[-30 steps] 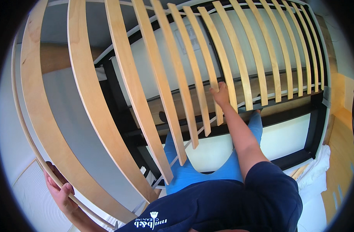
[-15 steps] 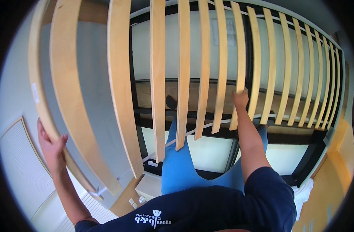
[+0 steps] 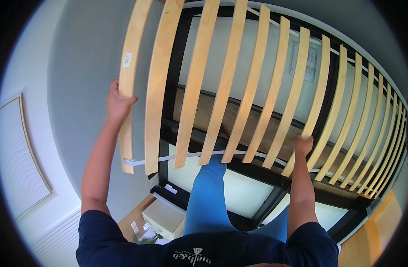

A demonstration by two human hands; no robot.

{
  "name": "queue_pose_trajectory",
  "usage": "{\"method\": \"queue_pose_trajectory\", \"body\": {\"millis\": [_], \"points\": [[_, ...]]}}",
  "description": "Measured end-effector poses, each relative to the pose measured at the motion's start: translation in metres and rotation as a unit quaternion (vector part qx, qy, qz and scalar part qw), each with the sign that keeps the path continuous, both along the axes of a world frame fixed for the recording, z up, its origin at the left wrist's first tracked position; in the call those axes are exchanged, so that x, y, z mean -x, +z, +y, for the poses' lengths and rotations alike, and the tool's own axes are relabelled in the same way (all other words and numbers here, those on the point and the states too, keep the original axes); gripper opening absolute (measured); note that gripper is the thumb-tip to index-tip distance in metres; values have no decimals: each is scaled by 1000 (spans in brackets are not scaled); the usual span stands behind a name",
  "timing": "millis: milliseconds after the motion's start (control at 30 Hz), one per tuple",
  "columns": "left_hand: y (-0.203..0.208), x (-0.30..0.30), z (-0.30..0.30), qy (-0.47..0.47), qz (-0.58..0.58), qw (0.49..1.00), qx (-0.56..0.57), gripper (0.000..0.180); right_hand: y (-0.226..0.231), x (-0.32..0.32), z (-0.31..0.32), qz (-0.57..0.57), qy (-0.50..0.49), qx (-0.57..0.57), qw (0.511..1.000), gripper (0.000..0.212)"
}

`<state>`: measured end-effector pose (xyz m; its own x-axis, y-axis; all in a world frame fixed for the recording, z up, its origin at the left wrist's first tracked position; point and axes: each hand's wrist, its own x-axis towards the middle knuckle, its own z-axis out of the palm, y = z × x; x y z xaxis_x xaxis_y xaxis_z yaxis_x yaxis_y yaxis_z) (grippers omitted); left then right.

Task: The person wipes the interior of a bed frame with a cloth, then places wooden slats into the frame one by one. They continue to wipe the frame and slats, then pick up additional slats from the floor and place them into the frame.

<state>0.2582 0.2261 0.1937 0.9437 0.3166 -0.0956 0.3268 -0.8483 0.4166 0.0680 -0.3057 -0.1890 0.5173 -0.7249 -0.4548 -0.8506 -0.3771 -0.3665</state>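
The row of pale, curved wooden slats (image 3: 248,84) is spread over most of the length of the black rectangular bed frame (image 3: 253,171), with quite regular gaps. A white flat strap (image 3: 167,158) joins the slats near their lower ends. So far, I judge, the spreading is mostly done toward the right part of the frame, while the left end is not yet set down. Whether the slats sit fully on the frame, I cannot tell.

The pale end slat with a small white label (image 3: 129,78) appears outside the left end of the frame. The left hand (image 3: 119,107) is closed around it: the thumb lies across the near face, the fingers go behind the left edge, and the label is above the grip.

The right hand (image 3: 304,144) is over the frame, right of its middle. Its fingers are bent around a narrow pale slat (image 3: 317,98) near the lower end; how firmly, I cannot say. Most of this slat extends above the fingers.

Below the frame's left end stands a white box-shaped cabinet (image 3: 164,217).
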Motion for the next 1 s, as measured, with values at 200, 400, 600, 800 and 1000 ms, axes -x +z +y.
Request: {"method": "queue_pose_trajectory", "body": {"millis": [200, 400, 600, 800, 1000], "points": [[-96, -19, 56, -36, -25, 999, 15, 55, -12, 3, 4, -50, -23, 22, 998, 51], [-153, -25, 97, -12, -11, 1000, 1, 54, -7, 5, 7, -72, -17, 54, 996, 43], [-180, -6, 116, -15, -4, 1000, 17, 57, 0, 21, 9, -87, -29, 75, 993, 38], [-170, -15, 130, -16, -16, 1000, 18, 58, 12, 0, 7, -95, -35, 60, 993, 37], [-164, -40, 117, -38, 5, 999, 18, 55, 3, -10, 1, -100, -11, 72, 992, 38]]}}
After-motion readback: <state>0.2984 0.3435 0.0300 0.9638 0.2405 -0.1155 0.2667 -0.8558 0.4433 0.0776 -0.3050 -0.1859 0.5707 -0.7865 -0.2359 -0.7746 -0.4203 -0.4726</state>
